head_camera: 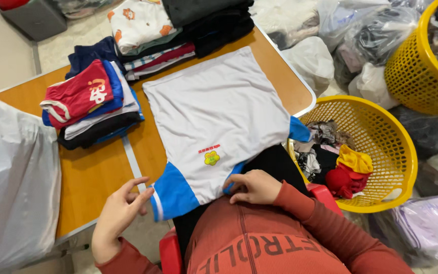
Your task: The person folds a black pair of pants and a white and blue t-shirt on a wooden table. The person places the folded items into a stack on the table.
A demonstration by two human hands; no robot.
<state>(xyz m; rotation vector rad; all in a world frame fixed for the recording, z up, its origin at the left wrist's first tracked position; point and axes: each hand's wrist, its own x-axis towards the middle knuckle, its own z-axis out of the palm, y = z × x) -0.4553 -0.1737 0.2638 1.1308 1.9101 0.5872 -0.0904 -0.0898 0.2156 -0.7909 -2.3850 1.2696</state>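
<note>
Head view: a person in a rust-red top sits at a wooden desk [97, 172], looking down at laundry.
White shirt [214, 116]: spread flat on the desk, bottom hem away from the person, blue sleeves [173, 195] nearest them, a small yellow flower print on the chest (one blue sleeve hangs off the desk's right edge).
Left hand [120, 210]: fingers spread and loose, gripping nothing; its fingertips reach the edge of the near blue sleeve.
Right hand [252, 186]: fingers curled, pinching the shirt's fabric at the neckline, close against the person's body.
Hands together or apart: apart, one on each side of the shirt's top end.
Folded stack, left [89, 104]: red garment on top, blue, white and black below, just beside the shirt.
Folded stack, far [168, 30]: white printed piece, striped and dark pieces, at the desk's far edge.
Yellow basket [381, 157]: on the floor right of the desk, holding crumpled red, yellow and dark clothes.
Second yellow basket [422, 66]: further back, among white plastic bags [310, 61].
</note>
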